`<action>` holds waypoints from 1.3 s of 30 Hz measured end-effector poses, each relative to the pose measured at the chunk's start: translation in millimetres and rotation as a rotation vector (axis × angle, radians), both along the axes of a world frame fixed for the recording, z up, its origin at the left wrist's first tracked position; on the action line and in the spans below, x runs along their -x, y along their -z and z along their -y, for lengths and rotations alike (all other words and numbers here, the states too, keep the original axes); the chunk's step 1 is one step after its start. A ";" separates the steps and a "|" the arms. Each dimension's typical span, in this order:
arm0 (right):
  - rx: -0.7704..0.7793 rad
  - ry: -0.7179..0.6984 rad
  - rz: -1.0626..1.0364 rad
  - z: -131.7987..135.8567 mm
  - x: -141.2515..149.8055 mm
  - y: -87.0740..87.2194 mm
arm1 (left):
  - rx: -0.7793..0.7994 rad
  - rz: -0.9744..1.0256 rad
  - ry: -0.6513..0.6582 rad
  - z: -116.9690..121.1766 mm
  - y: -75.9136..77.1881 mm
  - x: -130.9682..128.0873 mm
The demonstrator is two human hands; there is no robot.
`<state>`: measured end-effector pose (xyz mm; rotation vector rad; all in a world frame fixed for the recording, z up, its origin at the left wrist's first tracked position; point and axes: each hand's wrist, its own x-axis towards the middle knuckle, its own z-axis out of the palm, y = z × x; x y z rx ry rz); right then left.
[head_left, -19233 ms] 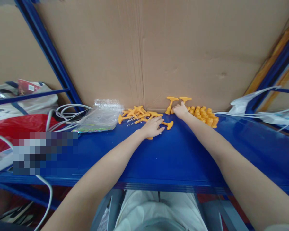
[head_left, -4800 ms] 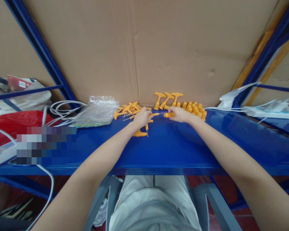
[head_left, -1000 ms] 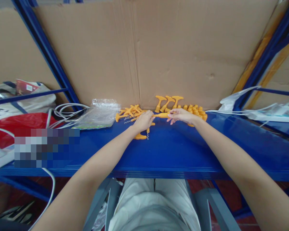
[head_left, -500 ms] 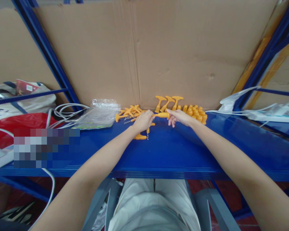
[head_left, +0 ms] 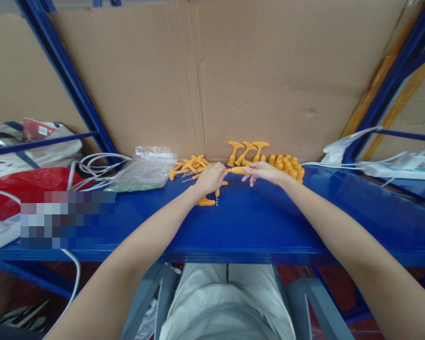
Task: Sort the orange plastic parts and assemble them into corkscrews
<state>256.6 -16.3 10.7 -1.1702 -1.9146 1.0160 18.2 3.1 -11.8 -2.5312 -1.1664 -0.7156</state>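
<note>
My left hand is closed around one end of an orange corkscrew, most of which its fingers hide. Out of that hand points an orange sleeve, lying level above the table. My right hand pinches the sleeve's right end between thumb and finger, with the other fingers loose below. Beside my left hand is a pile of orange T-handled corkscrews with bare metal spirals. Another loose corkscrew lies nearer me, partly under the left wrist.
Three T-handled corkscrews stand in their sleeves against the cardboard. Several orange sleeves stand upright behind my right wrist. Clear plastic bags and white cables lie left; a power strip is at right on the blue table.
My right hand's fingers have shifted slightly left along the sleeve and changed their hold. My left hand stays in place.
</note>
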 end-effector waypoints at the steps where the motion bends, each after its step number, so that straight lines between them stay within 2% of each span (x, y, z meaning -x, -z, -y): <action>1: 0.008 0.001 -0.001 -0.4 0.1 0.3 | -0.002 -0.008 -0.008 0.8 -0.2 -0.3; 11: 0.064 0.002 -0.039 2.2 1.2 0.2 | -0.041 -0.048 -0.040 3.6 -0.1 -2.2; 15: 0.061 0.009 0.006 -1.4 -1.0 4.4 | -0.042 -0.064 -0.037 2.6 -1.0 -2.3; 17: -0.027 0.050 0.062 -5.8 -1.3 7.3 | -0.034 -0.072 -0.038 2.8 -1.7 -2.5; 21: -0.386 0.159 0.172 -11.3 3.0 10.8 | -0.008 -0.113 -0.070 6.2 -4.5 -3.6; 25: -0.574 0.144 0.329 -6.7 10.3 10.3 | -0.002 -0.125 -0.094 11.0 -7.9 -4.8; 27: -0.606 0.137 0.419 -3.1 13.4 8.9 | -0.003 -0.139 -0.093 12.7 -9.1 -5.1; 31: -0.573 0.154 0.532 2.4 17.2 4.4 | 0.003 -0.148 -0.092 15.4 -10.8 -5.7; 39: -0.533 0.137 0.497 6.3 16.7 -1.8 | -0.004 -0.140 -0.112 19.9 -11.9 -7.7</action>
